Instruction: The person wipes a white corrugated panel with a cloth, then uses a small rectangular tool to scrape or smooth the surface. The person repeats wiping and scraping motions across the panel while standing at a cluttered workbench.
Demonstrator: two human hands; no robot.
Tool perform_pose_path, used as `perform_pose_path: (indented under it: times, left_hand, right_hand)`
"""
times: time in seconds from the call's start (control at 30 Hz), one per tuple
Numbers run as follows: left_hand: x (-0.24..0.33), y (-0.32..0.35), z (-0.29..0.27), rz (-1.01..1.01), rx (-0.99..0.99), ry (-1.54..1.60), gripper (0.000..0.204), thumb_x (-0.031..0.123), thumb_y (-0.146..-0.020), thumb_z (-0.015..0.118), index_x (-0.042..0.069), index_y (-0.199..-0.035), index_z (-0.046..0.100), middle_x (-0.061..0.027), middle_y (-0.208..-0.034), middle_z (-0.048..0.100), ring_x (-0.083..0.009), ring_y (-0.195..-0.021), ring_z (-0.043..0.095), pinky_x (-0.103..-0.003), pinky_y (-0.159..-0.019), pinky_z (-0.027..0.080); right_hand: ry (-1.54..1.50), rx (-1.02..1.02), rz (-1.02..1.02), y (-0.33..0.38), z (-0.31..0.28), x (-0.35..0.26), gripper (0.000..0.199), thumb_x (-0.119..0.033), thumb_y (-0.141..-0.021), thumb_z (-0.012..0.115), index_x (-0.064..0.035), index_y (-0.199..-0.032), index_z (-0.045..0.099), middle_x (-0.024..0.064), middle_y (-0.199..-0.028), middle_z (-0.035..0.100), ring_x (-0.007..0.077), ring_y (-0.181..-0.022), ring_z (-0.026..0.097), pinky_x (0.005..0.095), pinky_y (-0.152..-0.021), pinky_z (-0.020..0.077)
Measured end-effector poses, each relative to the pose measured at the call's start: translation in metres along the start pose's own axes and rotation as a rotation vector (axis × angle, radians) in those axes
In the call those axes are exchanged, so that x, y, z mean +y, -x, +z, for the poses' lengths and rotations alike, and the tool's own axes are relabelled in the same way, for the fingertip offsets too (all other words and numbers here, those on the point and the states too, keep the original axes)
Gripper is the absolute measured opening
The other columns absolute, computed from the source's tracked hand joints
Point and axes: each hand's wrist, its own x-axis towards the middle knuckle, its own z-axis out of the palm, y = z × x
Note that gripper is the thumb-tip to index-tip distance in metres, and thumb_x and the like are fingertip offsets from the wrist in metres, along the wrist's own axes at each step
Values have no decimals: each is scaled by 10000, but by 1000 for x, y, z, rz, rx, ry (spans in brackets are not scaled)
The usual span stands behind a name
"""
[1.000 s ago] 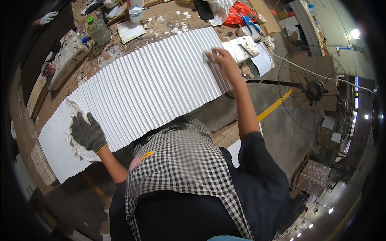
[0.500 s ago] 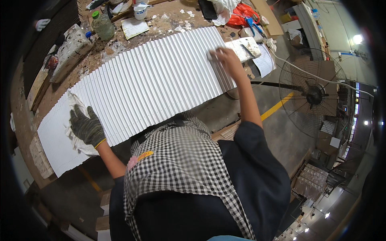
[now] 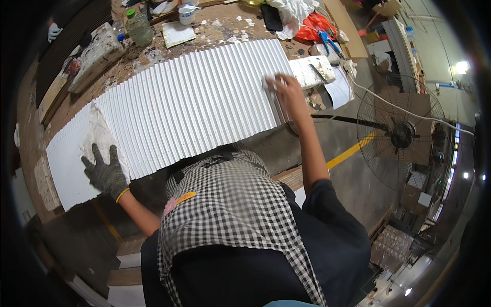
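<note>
A long row of narrow white ribbed strips (image 3: 189, 97) lies side by side across the bench, with small dots along both edges. At its left end my left hand (image 3: 106, 171), in a dark grey-green glove with a yellow cuff, rests with fingers spread on a crumpled white cloth (image 3: 99, 130). Over the right end of the strips is my bare right hand (image 3: 289, 94). Its fingers are curled together around something pale and small at the fingertips, blurred by motion. The strips under that hand look greyer, in shadow.
Paint-stained white blocks (image 3: 312, 71) stand right of the strips, and another (image 3: 97, 64) at the back left. A green-capped bottle (image 3: 139, 28), white tub (image 3: 187, 14), blue clamp-like tool (image 3: 329, 43) and red plastic bag (image 3: 313, 28) sit behind. A large fan (image 3: 401, 134) stands right.
My left hand has slid toward the near edge of the strips, fingers spreading wider, and more cloth shows beyond it. My right hand is slightly nearer. The whole view has shifted a little.
</note>
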Motion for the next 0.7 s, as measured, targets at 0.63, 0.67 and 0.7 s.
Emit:
perform_pose_path:
  times: [0.63,0.67,0.7]
  left_hand:
    - [-18,-5,32,118,211,374,492,508,-919,695,165,-1271,699,-181,-1279,668,-375,-1180,619,-472,-1008,501]
    - [-30,-14,37,139,180,386,480,503,-924,691,151,-1251,708,-174,-1248,684,-371,-1164,626,-472,-999,503]
    - [-41,-18,37,151,154,402,471,498,-930,687,136,-1231,717,-168,-1217,699,-367,-1148,632,-472,-991,505]
  right_hand:
    - [8,-196,67,44,-40,-38,512,42,-839,621,-227,-1261,730,97,-1193,670,305,-1085,627,414,-954,519]
    - [-16,-251,142,65,-49,-43,537,67,-828,620,-228,-1263,730,90,-1202,663,299,-1099,621,412,-956,516]
    - [-64,-265,189,82,-59,-48,555,80,-817,625,-231,-1264,730,87,-1209,660,294,-1110,618,411,-961,515]
